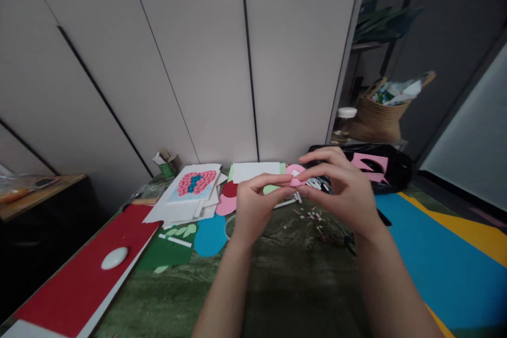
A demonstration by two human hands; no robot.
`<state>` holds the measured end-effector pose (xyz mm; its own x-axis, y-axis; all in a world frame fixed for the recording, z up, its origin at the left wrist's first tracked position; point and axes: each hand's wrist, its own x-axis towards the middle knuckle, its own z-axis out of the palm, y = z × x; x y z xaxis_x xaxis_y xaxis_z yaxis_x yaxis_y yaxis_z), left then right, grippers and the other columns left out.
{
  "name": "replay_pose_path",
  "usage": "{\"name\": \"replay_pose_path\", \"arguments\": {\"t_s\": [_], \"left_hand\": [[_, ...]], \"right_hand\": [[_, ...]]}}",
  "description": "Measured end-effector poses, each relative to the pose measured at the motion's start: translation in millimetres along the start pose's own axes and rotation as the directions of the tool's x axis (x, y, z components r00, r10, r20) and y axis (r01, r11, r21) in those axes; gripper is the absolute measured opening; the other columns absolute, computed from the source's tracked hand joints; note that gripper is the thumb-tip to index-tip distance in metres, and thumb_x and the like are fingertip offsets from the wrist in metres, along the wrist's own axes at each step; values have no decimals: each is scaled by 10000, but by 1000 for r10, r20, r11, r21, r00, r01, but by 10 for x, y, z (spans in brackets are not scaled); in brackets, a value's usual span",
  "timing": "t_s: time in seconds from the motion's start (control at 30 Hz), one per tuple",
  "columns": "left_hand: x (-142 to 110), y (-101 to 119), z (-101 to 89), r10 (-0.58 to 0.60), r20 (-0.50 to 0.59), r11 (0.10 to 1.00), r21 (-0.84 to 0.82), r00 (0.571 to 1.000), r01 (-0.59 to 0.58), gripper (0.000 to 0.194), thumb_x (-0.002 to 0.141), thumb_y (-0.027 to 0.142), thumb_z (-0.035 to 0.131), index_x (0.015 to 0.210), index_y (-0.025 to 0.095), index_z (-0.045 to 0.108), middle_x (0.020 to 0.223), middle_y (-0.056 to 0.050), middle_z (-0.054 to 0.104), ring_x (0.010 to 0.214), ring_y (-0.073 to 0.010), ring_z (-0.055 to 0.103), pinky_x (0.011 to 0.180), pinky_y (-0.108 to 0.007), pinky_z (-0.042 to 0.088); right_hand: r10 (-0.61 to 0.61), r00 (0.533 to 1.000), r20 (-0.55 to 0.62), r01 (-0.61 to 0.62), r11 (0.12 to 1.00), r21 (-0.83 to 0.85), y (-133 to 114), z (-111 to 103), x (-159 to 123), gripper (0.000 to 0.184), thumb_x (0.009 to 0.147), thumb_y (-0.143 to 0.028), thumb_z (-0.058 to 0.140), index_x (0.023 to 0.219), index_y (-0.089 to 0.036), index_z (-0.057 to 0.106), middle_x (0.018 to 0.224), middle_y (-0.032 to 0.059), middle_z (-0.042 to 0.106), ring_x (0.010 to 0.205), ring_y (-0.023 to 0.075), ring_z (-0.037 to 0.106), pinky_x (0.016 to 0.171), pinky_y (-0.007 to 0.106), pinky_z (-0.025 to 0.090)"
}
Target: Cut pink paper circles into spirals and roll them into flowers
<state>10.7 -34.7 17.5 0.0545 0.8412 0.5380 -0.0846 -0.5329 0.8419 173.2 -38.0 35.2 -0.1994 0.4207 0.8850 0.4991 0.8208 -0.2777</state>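
Above the table, both my hands meet at a small piece of pink paper (295, 182). The thumb and index finger of my left hand (256, 203) pinch it from the left. From the right, the thumb and a finger of my right hand (344, 190) close on the same piece, with the index finger raised above. Its exact shape is partly hidden by the fingertips. Just behind lies a pink paper ring or disc (293, 168), partly covered. Below the right hand, small paper scraps (312, 215) are scattered on the dark green tabletop (293, 274).
A picture with pink and blue paper rolls (196, 185) lies on white sheets at the left. Nearby are a blue paper disc (209, 236), green leaf cutouts (181, 231) and red card (91, 259) bearing a white oval object (114, 257). Large blue card (439, 253) lies right.
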Motion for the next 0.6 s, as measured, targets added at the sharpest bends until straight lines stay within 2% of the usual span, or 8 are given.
{"name": "replay_pose_path", "arguments": {"t_s": [0.17,0.27,0.37,0.43,0.53,0.6], "left_hand": [[12,-19,10,-10,-21,998,-67,1000,8,193,619,134,753,743,279,724,758,37,722,745,-95,642,704,-224,510],[18,-4,-9,4,-4,999,-35,1000,-5,175,630,151,749,750,276,723,763,31,721,744,-102,639,700,-234,504],[17,28,-39,27,25,995,93,999,-29,122,654,203,739,761,258,720,780,12,723,755,-121,635,702,-257,493],[13,48,-56,36,32,968,246,999,-43,100,674,261,723,774,247,718,793,-6,723,765,-142,633,650,-267,481],[8,58,-64,96,46,862,496,994,-106,101,712,300,681,791,246,715,794,-19,722,772,-172,626,581,-282,455],[6,47,-60,156,85,764,621,984,-175,79,721,257,666,785,247,712,768,-14,722,755,-183,625,625,-313,460]], "right_hand": [[81,997,-6,-79,982,170,55,67,-25,120,720,-182,687,793,-275,664,960,13,610,932,189,548,816,402,438],[99,995,9,-99,977,187,47,73,-25,108,729,-194,681,798,-276,661,958,11,609,925,186,552,824,403,435],[77,996,50,-80,994,77,28,42,-12,96,741,-198,664,806,-267,653,959,18,615,934,192,538,809,390,438],[54,994,97,-50,998,-49,21,20,-8,102,742,-188,648,815,-260,646,982,24,620,957,204,520,812,394,431],[33,985,169,7,972,-233,16,13,-21,131,721,-167,633,823,-249,629,1026,27,626,981,234,500,830,434,398],[30,976,214,43,945,-324,8,28,-37,123,725,-168,616,822,-242,621,1046,29,629,990,250,493,837,457,373]]}}
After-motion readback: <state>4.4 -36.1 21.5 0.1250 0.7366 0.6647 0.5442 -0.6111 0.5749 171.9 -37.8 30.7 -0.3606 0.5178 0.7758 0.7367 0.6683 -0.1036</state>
